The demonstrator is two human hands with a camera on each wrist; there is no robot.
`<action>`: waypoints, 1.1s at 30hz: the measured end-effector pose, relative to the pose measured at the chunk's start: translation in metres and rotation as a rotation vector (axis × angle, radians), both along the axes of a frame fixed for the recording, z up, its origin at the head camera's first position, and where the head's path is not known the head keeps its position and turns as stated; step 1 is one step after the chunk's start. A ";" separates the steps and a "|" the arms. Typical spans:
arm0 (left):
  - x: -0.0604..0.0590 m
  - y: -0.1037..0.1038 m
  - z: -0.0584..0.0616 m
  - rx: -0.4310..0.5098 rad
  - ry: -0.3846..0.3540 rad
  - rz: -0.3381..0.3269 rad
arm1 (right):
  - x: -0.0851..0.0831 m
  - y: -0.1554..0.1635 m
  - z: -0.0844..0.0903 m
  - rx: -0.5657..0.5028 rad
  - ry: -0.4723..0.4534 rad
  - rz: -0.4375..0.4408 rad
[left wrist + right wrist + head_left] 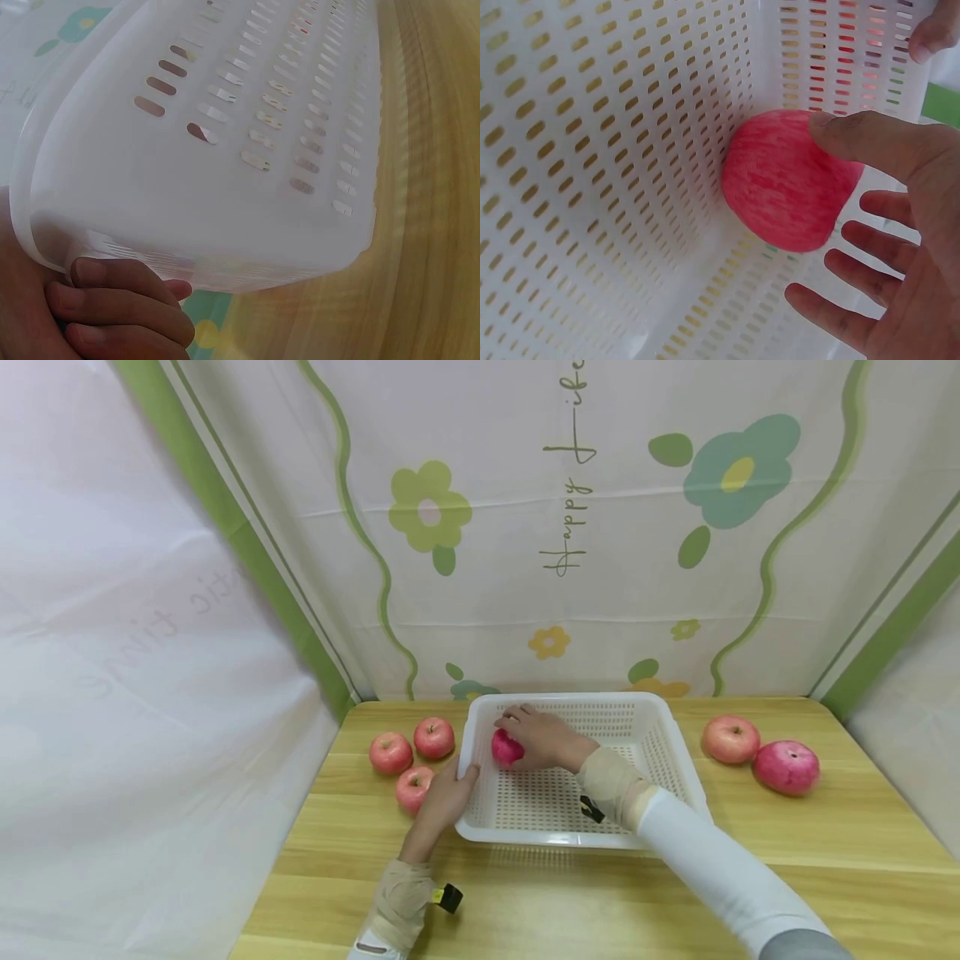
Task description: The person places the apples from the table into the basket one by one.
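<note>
A white perforated plastic basket (572,839) stands on the table. My left hand (447,793) grips its left side; in the left wrist view, curled fingers (124,307) show by the basket's rim. Inside the basket, a deep pink, streaked apple (791,180) sits in the back left corner. My right hand (546,739) reaches over that corner from the right. In the right wrist view its thumb lies against the apple, while the other fingers are spread and loosely extended, with a gap between them and the fruit.
Left of the basket lie three apples, one at the back (433,738), one further left (391,753) and one (414,788) beside my left hand. To the right are a paler apple (731,740) and a large magenta fruit (786,767). A flowered curtain (495,610) hangs behind the wooden table (570,910).
</note>
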State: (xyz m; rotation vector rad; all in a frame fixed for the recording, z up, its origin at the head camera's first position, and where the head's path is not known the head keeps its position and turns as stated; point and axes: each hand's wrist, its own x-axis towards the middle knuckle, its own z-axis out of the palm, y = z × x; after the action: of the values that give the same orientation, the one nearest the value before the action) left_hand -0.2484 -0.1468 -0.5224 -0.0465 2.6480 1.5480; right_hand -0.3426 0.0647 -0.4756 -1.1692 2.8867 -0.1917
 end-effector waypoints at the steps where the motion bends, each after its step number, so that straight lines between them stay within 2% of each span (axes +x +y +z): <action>1: 0.000 0.000 0.000 -0.001 0.000 0.002 | 0.000 0.001 0.001 0.001 0.004 0.000; 14: 0.001 0.001 -0.003 -0.001 0.001 0.018 | 0.005 0.021 0.007 -0.013 0.010 -0.020; 33: 0.000 0.001 0.000 -0.005 0.014 0.018 | 0.010 0.054 0.017 0.033 0.058 -0.044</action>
State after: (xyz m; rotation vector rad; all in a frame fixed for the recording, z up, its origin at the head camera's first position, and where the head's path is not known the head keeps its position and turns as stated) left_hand -0.2488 -0.1459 -0.5223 -0.0608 2.6694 1.5528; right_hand -0.3328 0.1189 -0.4588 -1.1259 2.9556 -0.1124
